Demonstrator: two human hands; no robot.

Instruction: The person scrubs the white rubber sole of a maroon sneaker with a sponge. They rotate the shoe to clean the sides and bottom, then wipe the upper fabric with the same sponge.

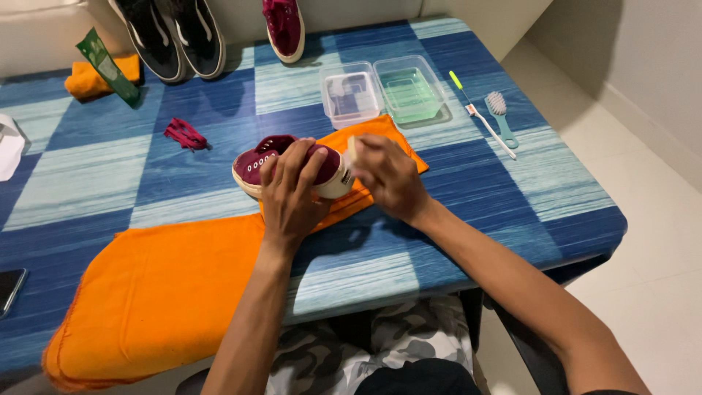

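A maroon sneaker [259, 162] with a cream sole lies on an orange cloth [161, 292] in the middle of the blue checked table [512, 190]. My left hand [292, 194] grips the sneaker from above, fingers spread over its front. My right hand [387, 175] is closed around a small pale object [353, 148] and presses it against the sneaker's white toe cap. What the pale object is cannot be told.
Two clear plastic tubs [351, 95] [411, 91] sit behind the sneaker. A toothbrush [479, 115] and a teal brush [501, 117] lie to the right. Maroon laces [185, 134], another maroon sneaker [284, 28], black shoes [175, 36], a green tube [108, 66], a phone [9, 289].
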